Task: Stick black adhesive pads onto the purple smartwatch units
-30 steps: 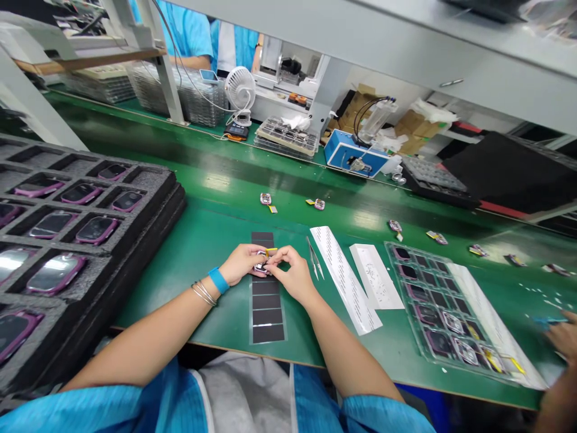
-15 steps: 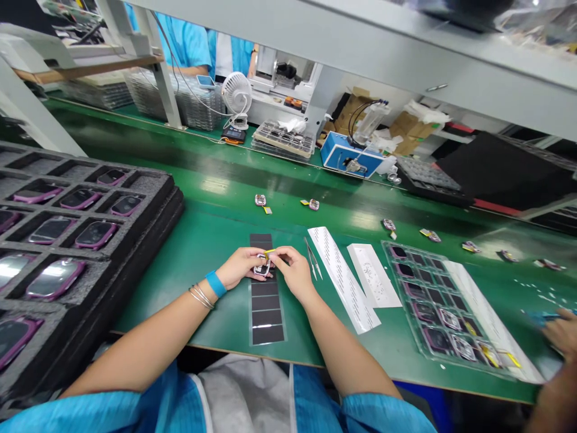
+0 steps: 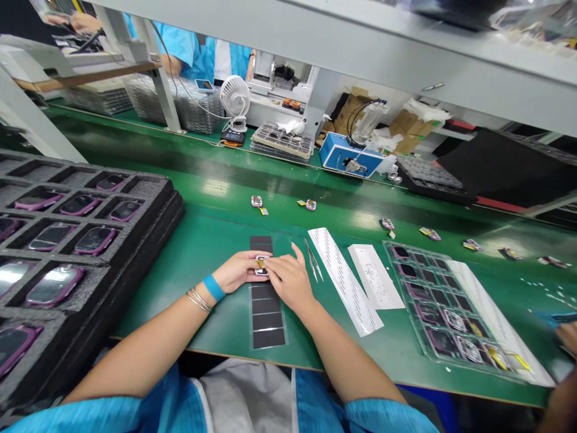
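Observation:
My left hand and my right hand meet over a small metal-framed electronic module with a yellow strip on it. The left fingers hold it from the left while my right thumb presses on it, and the right index finger stands lifted. Under the hands lies a backing sheet of black rectangular pads. Steel tweezers rest just right of my right hand, beside long white printed strips.
A black foam tray of purple-rimmed devices fills the left. A clear tray of modules lies right. Loose modules dot the green bench. A co-worker's hand is at the right edge. A shelf hangs overhead.
My right hand has shifted down and left over the module, with its index finger now lifted. The yellow strip shows less, and the view has tilted slightly.

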Tool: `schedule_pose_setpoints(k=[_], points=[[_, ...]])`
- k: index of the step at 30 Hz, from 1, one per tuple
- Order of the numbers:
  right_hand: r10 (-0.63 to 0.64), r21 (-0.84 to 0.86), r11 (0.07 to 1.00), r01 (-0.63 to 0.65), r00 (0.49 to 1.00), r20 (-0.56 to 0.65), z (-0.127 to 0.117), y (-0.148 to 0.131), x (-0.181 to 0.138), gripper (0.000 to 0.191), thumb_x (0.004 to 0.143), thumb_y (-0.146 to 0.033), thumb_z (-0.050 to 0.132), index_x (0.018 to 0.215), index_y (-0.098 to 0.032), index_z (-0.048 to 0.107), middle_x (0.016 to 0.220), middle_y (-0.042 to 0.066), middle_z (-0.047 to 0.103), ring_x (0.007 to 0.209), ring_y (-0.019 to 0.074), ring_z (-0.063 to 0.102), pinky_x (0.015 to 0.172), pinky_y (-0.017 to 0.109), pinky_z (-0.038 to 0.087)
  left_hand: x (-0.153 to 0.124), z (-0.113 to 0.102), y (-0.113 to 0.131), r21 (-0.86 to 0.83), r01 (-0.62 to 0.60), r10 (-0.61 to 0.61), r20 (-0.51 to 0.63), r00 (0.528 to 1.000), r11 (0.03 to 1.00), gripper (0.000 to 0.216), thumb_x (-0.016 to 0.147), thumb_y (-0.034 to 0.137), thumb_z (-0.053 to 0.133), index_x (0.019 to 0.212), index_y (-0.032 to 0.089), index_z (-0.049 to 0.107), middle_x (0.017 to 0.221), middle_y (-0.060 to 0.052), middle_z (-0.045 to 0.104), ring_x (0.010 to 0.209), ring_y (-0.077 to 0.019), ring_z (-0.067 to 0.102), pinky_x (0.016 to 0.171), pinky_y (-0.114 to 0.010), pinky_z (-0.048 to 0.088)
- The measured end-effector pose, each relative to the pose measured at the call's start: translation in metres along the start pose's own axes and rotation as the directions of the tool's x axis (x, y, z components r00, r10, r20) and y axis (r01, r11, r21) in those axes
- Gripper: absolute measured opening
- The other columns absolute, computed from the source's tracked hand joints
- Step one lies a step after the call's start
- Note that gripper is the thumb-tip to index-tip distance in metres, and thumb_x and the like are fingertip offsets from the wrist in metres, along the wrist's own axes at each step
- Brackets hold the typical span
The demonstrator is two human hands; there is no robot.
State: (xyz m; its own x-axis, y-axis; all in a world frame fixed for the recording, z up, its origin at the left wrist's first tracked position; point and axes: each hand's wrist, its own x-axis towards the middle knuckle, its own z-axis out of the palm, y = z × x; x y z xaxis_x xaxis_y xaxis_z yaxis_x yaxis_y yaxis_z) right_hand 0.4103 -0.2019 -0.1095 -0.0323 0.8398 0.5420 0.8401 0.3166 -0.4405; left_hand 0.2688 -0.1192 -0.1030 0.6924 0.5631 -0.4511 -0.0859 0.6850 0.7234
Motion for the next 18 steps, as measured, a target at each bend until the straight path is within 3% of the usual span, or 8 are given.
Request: schedule_pose_setpoints(k=[5,10,12,15,16,18], points=[[-0.051,-0.142,0.988,0.063,0.995,0.090,0.000,-0.004,-0.003,0.028,0.087,-0.013,0.050,0.103,-0.028,0.066,0.105,0.004,0.068,0.092,0.0203,0.058,0.110,0.059,0.016,0.000,-0.004,0.002,-0.123,-0.026,0.029,0.016,0.999,0.992,0.030,0.067,0.004,0.063,0.096,0.011,0.068,0.093,-0.009,0.068,0.080,-0.0162,0.065,0.079,-0.032,0.054],[0.101,0.112,0.989,-0.100,0.995,-0.006,0.004,0.003,-0.002,0.012,0.083,-0.020,0.058,0.086,-0.026,0.068,0.102,0.006,0.065,0.100,0.0211,0.056,0.106,0.053,0.032,0.000,-0.006,-0.001,-0.045,-0.099,0.103,0.086,0.991,0.994,0.037,0.069,0.015,0.073,0.105,0.013,0.066,0.103,-0.011,0.067,0.084,-0.0157,0.065,0.080,-0.030,0.052],[0.245,0.338,0.913,-0.228,0.969,-0.010,0.005,0.009,-0.001,0.017,0.078,-0.026,0.065,0.095,-0.025,0.065,0.112,0.007,0.060,0.108,0.0217,0.055,0.099,0.045,0.043,0.002,-0.007,-0.003,0.007,-0.133,0.131,0.130,0.983,0.991,0.041,0.068,0.019,0.075,0.107,0.013,0.065,0.103,-0.011,0.068,0.085,-0.0164,0.065,0.079,-0.029,0.051],[0.348,0.636,0.657,-0.404,0.911,0.219,0.008,0.013,-0.001,0.049,0.073,-0.034,0.068,0.119,-0.026,0.054,0.125,0.009,0.055,0.112,0.0227,0.056,0.090,0.039,0.052,0.005,-0.004,-0.006,0.086,-0.209,0.190,0.193,0.963,0.974,0.042,0.066,0.024,0.077,0.105,0.012,0.065,0.096,-0.012,0.070,0.084,-0.0183,0.066,0.076,-0.029,0.051],[0.346,0.671,0.590,-0.449,0.892,0.293,0.009,0.012,-0.002,0.052,0.074,-0.036,0.068,0.122,-0.026,0.051,0.125,0.009,0.056,0.111,0.0230,0.058,0.089,0.039,0.052,0.005,-0.002,-0.007,0.100,-0.234,0.211,0.203,0.956,0.967,0.041,0.065,0.026,0.077,0.103,0.012,0.066,0.094,-0.012,0.070,0.082,-0.0186,0.066,0.075,-0.030,0.051],[0.376,0.674,0.539,-0.506,0.860,0.345,0.010,0.005,-0.006,0.052,0.076,-0.039,0.066,0.124,-0.025,0.051,0.124,0.009,0.058,0.110,0.0238,0.060,0.092,0.040,0.051,0.002,0.003,-0.008,0.108,-0.283,0.256,0.210,0.943,0.953,0.041,0.063,0.030,0.079,0.097,0.012,0.067,0.091,-0.011,0.071,0.081,-0.0189,0.066,0.076,-0.031,0.051]])
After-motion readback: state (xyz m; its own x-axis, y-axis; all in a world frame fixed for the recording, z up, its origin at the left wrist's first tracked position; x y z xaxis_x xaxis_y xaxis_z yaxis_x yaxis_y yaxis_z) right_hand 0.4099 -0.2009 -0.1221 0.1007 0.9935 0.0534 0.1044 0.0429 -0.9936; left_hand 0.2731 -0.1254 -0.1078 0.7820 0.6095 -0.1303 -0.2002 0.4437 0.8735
